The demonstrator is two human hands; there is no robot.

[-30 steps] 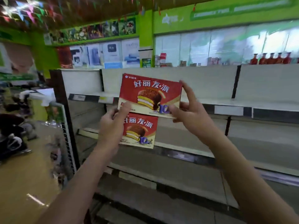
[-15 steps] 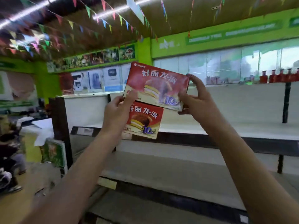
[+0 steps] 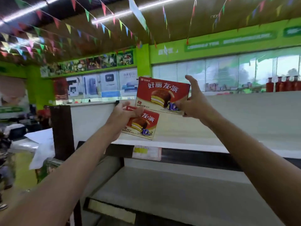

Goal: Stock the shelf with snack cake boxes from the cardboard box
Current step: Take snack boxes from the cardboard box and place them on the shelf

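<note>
I hold two red snack cake boxes up in front of the white shelf [image 3: 187, 145]. My left hand [image 3: 123, 118] grips the lower box [image 3: 143, 126] by its upper left corner, thumb across the front. My right hand [image 3: 193, 103] holds the upper box [image 3: 161, 94] at its right edge, forefinger raised above the top corner and the other fingers at the lower right. Both boxes are tilted and hover just over the upper shelf board's front left part. The cardboard box is out of view.
A dark upright post [image 3: 62, 131] marks the shelf's left end. A price tag [image 3: 146, 152] sits on the shelf's front rail. A lower shelf board [image 3: 171, 190] lies below. Red bottles [image 3: 283, 84] stand on the top at far right.
Both hands have carried the boxes up and to the right, toward the upper shelf. My left hand shifted from both boxes to the lower one alone. The view has tilted upward.
</note>
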